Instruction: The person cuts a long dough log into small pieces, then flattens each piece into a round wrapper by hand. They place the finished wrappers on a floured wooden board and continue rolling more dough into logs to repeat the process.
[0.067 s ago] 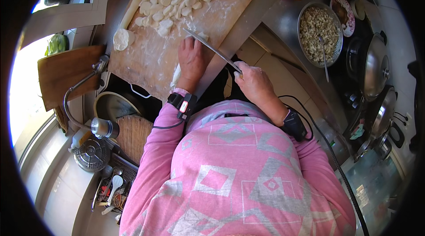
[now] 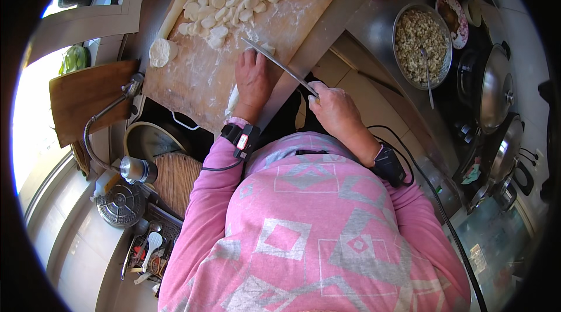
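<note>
Board: the floured wooden board is the landmark; it lies slanted on the surface, its near edge running from the left hand down toward the sink.
Left hand: the left hand lies palm down on the board's near right part, fingers flat, grip closed on nothing, covering a strip of dough that shows pale at the board's near edge.
Right hand: the right hand hangs off the board's right edge, its grip closed around the handle of a knife.
Knife: the blade slants up and left across the board's right edge, tip on the board just above the left hand's fingers.
Dough pieces: a heap of cut dough pieces fills the board's far part; one flattened round sits at its left edge.
Open room: bare floured wood between the heap and the left hand.
Bowl: a metal bowl of filling stands well right of the board.
</note>
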`<state>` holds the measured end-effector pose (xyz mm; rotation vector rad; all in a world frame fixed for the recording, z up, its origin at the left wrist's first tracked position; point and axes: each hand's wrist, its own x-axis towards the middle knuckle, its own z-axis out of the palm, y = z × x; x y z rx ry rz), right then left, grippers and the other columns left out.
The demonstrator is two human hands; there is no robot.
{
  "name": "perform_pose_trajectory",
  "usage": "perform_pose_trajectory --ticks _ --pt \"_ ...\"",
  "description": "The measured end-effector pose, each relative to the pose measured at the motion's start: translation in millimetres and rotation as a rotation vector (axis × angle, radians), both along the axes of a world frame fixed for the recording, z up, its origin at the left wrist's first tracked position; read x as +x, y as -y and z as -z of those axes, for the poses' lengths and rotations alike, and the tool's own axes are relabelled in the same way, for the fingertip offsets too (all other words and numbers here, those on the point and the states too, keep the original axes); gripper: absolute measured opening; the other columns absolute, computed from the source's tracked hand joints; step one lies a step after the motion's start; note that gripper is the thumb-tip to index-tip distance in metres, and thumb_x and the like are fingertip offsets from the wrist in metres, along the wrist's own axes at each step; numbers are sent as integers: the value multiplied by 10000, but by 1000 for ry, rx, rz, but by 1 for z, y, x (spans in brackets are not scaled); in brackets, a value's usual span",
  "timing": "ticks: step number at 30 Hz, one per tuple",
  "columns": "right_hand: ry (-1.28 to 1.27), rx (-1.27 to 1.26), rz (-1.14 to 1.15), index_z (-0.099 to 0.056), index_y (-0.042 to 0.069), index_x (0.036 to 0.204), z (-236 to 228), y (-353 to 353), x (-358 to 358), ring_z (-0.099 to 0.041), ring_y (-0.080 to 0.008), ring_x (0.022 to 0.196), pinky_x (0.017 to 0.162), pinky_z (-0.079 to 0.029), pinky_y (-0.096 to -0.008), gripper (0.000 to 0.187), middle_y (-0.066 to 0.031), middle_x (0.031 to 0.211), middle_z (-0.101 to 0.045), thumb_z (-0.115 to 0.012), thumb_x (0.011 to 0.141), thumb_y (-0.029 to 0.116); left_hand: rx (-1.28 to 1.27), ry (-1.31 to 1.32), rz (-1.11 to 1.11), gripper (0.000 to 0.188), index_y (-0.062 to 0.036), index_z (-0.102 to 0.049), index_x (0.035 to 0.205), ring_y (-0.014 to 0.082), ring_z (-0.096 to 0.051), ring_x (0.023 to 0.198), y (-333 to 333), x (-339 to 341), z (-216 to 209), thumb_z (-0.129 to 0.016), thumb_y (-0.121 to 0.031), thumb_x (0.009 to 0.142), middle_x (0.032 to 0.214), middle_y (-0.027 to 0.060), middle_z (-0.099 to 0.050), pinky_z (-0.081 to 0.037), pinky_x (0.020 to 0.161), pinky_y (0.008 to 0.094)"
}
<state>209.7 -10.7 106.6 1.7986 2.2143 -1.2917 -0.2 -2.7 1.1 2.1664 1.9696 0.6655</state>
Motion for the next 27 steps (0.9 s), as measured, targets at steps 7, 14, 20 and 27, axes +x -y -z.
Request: perform_pose_trajectory --ticks 7,14,20,27 --pt "69 3 -8 -611 39 1058 4 -8 -6 -663 -442 865 776 -516 -559 194 -232 881 -692 -553 915 157 -1 13 -16 404 -65 -628 1066 347 -548 930 -9 1 1 -784 -201 720 999 143 -565 -474 790 439" --pt "63 67 22 -632 38 1081 34 1 -9 -664 -444 851 766 -525 -550 222 -241 870 -690 -557 912 161 -18 35 -64 355 -58 -636 1079 346 -546 1001 0 -4 3 -730 -157 752 1041 143 -579 -466 791 426" --pt "-55 119 46 -649 60 1135 25 3 -4 -672 -423 841 763 -535 -532 265 -223 870 -697 -580 901 164 -42 53 -181 195 -51 -625 993 350 -584 913 -7 -31 8 -662 -87 805 953 164 -626 -467 757 429" --pt "-13 128 11 -648 65 1131 5 5 -22 -677 -410 833 760 -537 -527 255 -214 860 -699 -581 907 165 -3 113 -194 151 -24 -600 954 372 -588 883 -6 -37 9 -618 -17 804 928 166 -622 -498 788 466"
